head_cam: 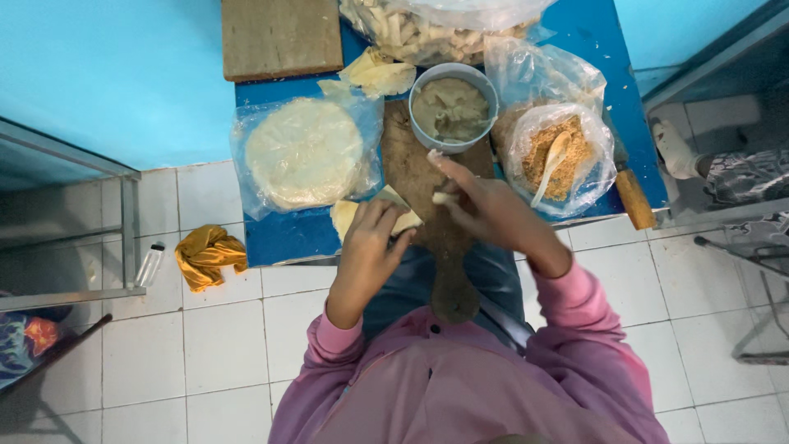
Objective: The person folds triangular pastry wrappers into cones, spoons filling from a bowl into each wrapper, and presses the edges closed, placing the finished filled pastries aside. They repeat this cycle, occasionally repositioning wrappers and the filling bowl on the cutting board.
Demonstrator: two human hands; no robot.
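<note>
My left hand [368,247] holds a pale folded wrapper sheet [404,215] against the near end of a dark wooden paddle board [411,160]. My right hand [485,205] hovers just right of it, index finger stretched toward a grey bowl [454,107] of greyish-green paste, with some paste on the fingertips. A round stack of thin wrappers in a clear bag [304,152] lies left of the board. Both arms wear pink sleeves.
A low blue table [279,234] carries everything. A clear bag of brown crumbs with a white spoon [559,156] sits right of the bowl. A bag of rolled pieces [427,33] and a wooden block [281,37] lie at the back. A yellow cloth [209,255] and small bottle [150,265] lie on the white tiled floor.
</note>
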